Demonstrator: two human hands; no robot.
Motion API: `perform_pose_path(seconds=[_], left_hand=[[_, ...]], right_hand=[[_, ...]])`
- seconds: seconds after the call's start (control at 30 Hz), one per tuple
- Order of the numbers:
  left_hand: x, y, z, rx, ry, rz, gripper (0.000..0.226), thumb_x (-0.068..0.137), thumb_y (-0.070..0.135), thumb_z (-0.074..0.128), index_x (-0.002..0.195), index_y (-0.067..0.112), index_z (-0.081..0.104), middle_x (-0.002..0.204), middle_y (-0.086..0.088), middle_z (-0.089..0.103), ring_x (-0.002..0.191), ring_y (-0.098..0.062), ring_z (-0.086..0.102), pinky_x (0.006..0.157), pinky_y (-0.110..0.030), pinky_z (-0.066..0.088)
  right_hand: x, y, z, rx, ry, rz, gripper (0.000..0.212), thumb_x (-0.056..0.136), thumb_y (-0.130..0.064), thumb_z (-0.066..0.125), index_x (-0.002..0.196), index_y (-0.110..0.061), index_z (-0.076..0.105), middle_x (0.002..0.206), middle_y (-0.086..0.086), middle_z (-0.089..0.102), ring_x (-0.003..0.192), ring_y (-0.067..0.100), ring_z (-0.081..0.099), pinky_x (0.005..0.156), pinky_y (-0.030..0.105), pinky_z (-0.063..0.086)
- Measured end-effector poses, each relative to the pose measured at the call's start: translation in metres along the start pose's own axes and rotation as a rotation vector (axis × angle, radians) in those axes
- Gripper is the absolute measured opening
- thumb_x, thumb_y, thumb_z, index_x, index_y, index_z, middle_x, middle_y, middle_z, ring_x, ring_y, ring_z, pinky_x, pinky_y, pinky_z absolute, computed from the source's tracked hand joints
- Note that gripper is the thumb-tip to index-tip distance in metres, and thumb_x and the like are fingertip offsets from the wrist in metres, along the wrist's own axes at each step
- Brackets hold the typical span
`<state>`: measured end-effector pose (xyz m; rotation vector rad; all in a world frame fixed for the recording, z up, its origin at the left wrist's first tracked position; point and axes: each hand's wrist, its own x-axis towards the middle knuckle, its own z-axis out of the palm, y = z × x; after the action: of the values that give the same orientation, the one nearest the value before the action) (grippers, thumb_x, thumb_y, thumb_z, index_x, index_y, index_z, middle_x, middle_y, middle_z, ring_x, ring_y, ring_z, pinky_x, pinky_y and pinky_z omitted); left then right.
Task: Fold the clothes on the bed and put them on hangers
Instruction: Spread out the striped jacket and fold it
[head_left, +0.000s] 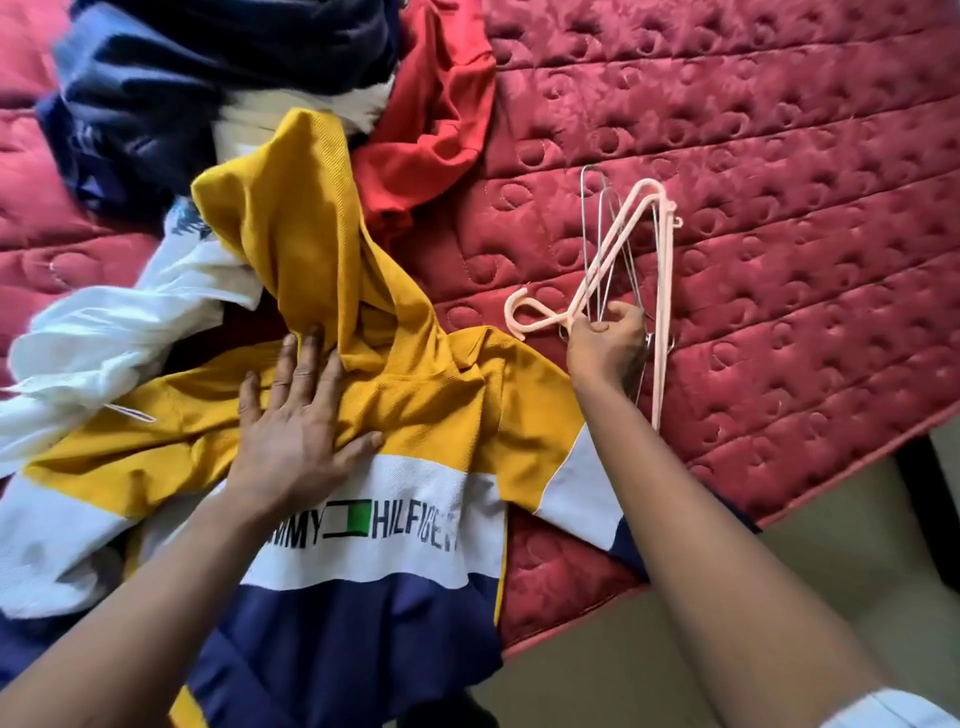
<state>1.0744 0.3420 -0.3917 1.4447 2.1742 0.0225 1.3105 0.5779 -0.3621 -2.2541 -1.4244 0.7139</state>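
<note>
Lying rumpled on the bed (779, 156), the yellow shirt (441, 395) looks soft, light, limp; best taken at the shoulders. Left hand (291, 431) presses it, fingers straight. Right hand (605, 343) grips stiff hangers (664, 291) alongside.

A: Any lettering to read?
B: One line, across the white band (441, 483) of the yellow, white and navy shirt (441, 405) — "MMY", a small flag, "HILFIGE"; both ends unreadable.

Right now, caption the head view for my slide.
Left hand presses flat on the Tommy Hilfiger top while right hand grips pink and wire hangers on the red mattress.
</note>
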Motion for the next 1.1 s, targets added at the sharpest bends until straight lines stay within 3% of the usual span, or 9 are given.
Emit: perform_pose_path(seconds=[0.1, 0.2, 0.3, 0.43, 0.57, 0.63, 0.77, 0.93, 1.1], left_hand=[[0.001, 0.000, 0.002, 0.030, -0.003, -0.007, 0.112, 0.081, 0.090, 0.021, 0.167, 0.024, -0.003, 0.169, 0.003, -0.034, 0.156, -0.018, -0.032, 0.127, -0.060, -0.003], [0.002, 0.001, 0.003, 0.052, 0.006, -0.016, 0.112, 0.080, 0.091, 0.019, 0.167, 0.024, -0.003, 0.171, 0.002, -0.030, 0.157, -0.019, -0.028, 0.126, -0.061, -0.001], [0.002, 0.002, 0.004, 0.050, 0.007, -0.021, 0.112, 0.080, 0.092, 0.019, 0.167, 0.024, -0.002, 0.172, 0.001, -0.026, 0.158, -0.019, -0.026, 0.125, -0.061, 0.000], [0.002, 0.003, 0.004, 0.050, 0.006, -0.016, 0.112, 0.079, 0.091, 0.020, 0.167, 0.025, -0.003, 0.171, 0.001, -0.029, 0.158, -0.019, -0.027, 0.126, -0.060, -0.001], [0.002, 0.003, 0.004, 0.051, 0.009, -0.015, 0.112, 0.080, 0.091, 0.019, 0.167, 0.024, -0.004, 0.171, 0.000, -0.029, 0.158, -0.019, -0.027, 0.126, -0.060, -0.002], [0.002, 0.004, 0.003, 0.048, 0.008, -0.014, 0.113, 0.080, 0.091, 0.019, 0.167, 0.024, -0.003, 0.171, 0.000, -0.030, 0.158, -0.019, -0.028, 0.127, -0.060, -0.003], [0.002, 0.004, 0.002, 0.052, -0.009, -0.016, 0.113, 0.079, 0.091, 0.017, 0.167, 0.024, -0.008, 0.170, 0.001, -0.033, 0.157, -0.019, -0.030, 0.127, -0.058, -0.007], [0.001, 0.005, 0.000, 0.044, -0.021, -0.019, 0.114, 0.079, 0.091, 0.017, 0.167, 0.024, -0.009, 0.167, 0.003, -0.037, 0.155, -0.018, -0.033, 0.127, -0.058, -0.009], [-0.001, 0.008, -0.003, 0.005, -0.028, -0.042, 0.113, 0.080, 0.089, 0.027, 0.167, 0.025, -0.008, 0.167, 0.004, -0.037, 0.154, -0.016, -0.036, 0.127, -0.055, -0.012]], right_hand=[[0.015, 0.005, -0.016, -0.043, -0.058, 0.050, 0.018, 0.085, -0.031, 0.077, 0.098, -0.020, 0.074, 0.101, 0.002, 0.077, 0.096, 0.028, 0.069, 0.078, 0.028, 0.045], [0.018, 0.004, -0.029, -0.115, -0.048, -0.097, 0.017, 0.087, -0.034, 0.074, 0.083, -0.017, 0.074, 0.088, -0.001, 0.075, 0.083, 0.024, 0.065, 0.070, 0.030, 0.046], [0.023, -0.001, -0.036, -0.129, -0.042, -0.258, 0.018, 0.088, -0.036, 0.068, 0.082, -0.018, 0.070, 0.086, -0.002, 0.071, 0.085, 0.023, 0.066, 0.074, 0.035, 0.051], [0.033, -0.013, -0.035, -0.011, -0.208, -0.200, 0.023, 0.092, -0.039, 0.064, 0.082, -0.018, 0.069, 0.077, -0.004, 0.073, 0.076, 0.023, 0.072, 0.079, 0.044, 0.059], [0.038, -0.029, -0.038, 0.168, -0.169, -0.244, 0.014, 0.099, -0.026, 0.059, 0.085, -0.026, 0.057, 0.067, -0.006, 0.071, 0.055, 0.019, 0.069, 0.066, 0.050, 0.061], [0.040, -0.045, -0.046, 0.291, -0.130, -0.320, 0.011, 0.100, -0.019, 0.057, 0.092, -0.024, 0.063, 0.066, -0.006, 0.068, 0.051, 0.014, 0.063, 0.060, 0.047, 0.059], [0.038, -0.082, -0.060, 0.522, -0.172, -0.445, 0.017, 0.102, -0.012, 0.054, 0.103, -0.007, 0.070, 0.069, -0.001, 0.065, 0.052, 0.011, 0.059, 0.052, 0.029, 0.052], [0.027, -0.122, -0.062, 0.623, -0.262, -0.586, 0.017, 0.102, -0.012, 0.053, 0.096, -0.015, 0.069, 0.074, 0.003, 0.071, 0.057, 0.026, 0.067, 0.058, 0.038, 0.056], [0.021, -0.118, -0.056, 0.689, -0.179, -0.534, 0.019, 0.104, -0.011, 0.046, 0.095, -0.015, 0.063, 0.082, 0.011, 0.072, 0.066, 0.038, 0.072, 0.061, 0.038, 0.055]])
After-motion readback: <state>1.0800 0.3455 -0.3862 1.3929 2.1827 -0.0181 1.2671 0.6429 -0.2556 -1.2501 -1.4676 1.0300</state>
